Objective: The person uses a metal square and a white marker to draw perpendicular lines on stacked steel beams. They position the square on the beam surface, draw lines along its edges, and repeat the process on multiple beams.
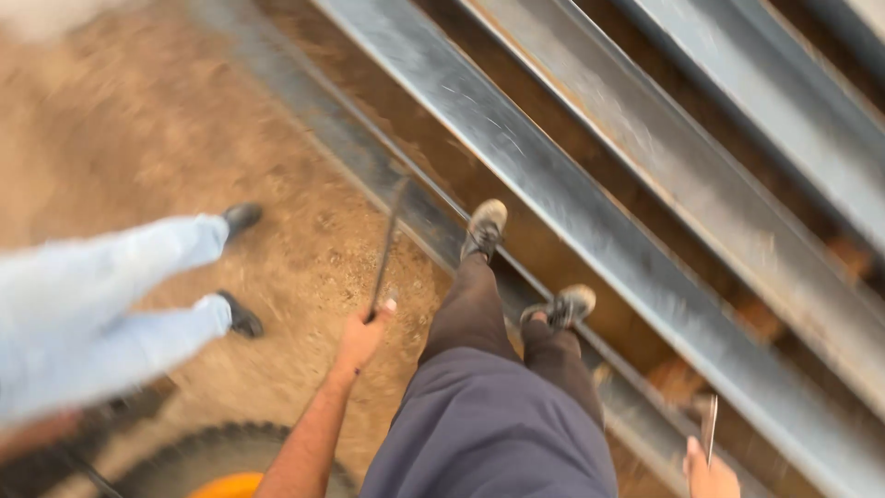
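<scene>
Several long steel beams (pixel 572 212) are seen lying side by side, running diagonally from upper left to lower right above brown dirt ground (pixel 138 120); their size suggests great weight and complete stiffness. The wearer's dark trousers (pixel 489 424) and two worn shoes are shown at centre, the left shoe (pixel 485 226) set on a beam flange, the right shoe (pixel 564 306) just behind it. At the left edge, another person's legs in light blue trousers (pixel 101 295) are visible, standing on the dirt, with a tyre (pixel 221 443) partly seen below. A thin dark rod (pixel 387 244) is held in the left hand (pixel 364 334), which is closed around its lower end, the rod pointing up towards the beam edge. It is judged to be light, rigid and slightly slippery (bare metal), best gripped near the end as shown. A smaller, pale metal tool (pixel 709 426) is clasped in the right hand (pixel 708 475) at the bottom edge; its kind cannot be told, since the frame is blurred. The two hands are held well apart, one on either side of the legs.
</scene>
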